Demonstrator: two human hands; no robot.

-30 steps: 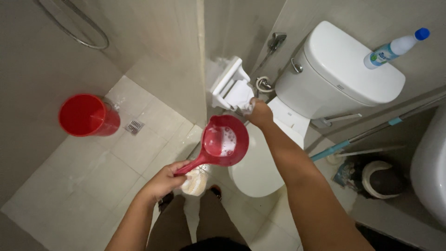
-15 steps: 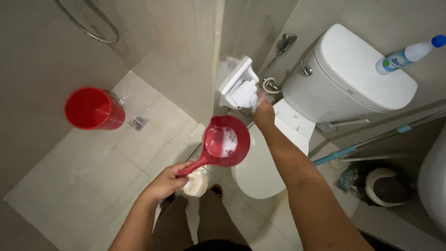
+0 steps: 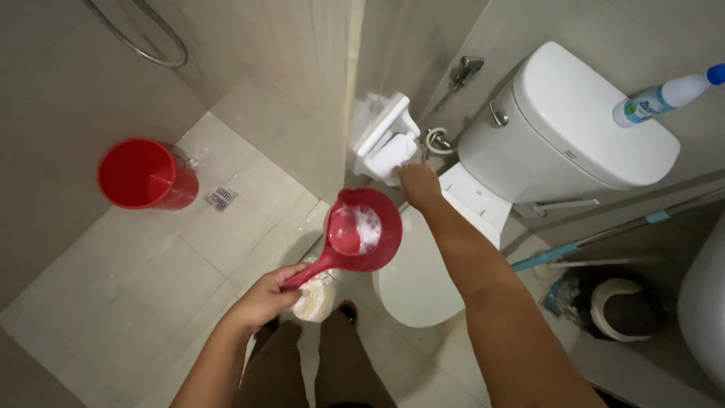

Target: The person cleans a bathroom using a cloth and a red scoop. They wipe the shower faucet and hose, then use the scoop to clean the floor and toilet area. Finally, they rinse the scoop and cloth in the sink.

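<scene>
Pale tiled flooring [image 3: 136,302] and beige walls enclose a small bathroom seen from above. At the far left a red bucket [image 3: 145,175] stands on the tiles beside a small floor drain [image 3: 220,198].

Nearer the middle, the left hand [image 3: 260,301] is closed around the handle of a red dipper [image 3: 361,233], with a pale sponge-like pad [image 3: 316,299] pressed under the same fingers. The dipper's bowl is held roughly level over the front of the toilet bowl [image 3: 419,279], and soapy water is seen in it. It is judged to be light, stiff plastic, made front-heavy by its load; the wet, soapy handle is likely slippery, so a hold close to the bowl, kept level, would be steadier and less prone to spilling.

Further right, the right hand [image 3: 417,181] is stretched to a white wall-mounted holder [image 3: 387,137]; the fingers touch its lower edge, but whether anything is gripped cannot be told. Behind it a bidet hose [image 3: 438,140] is coiled beside the white cistern [image 3: 574,121], on whose lid a blue-capped cleaner bottle [image 3: 664,97] lies. At the far right a blue-handled mop [image 3: 574,249] is propped near a small bin [image 3: 623,308].
</scene>
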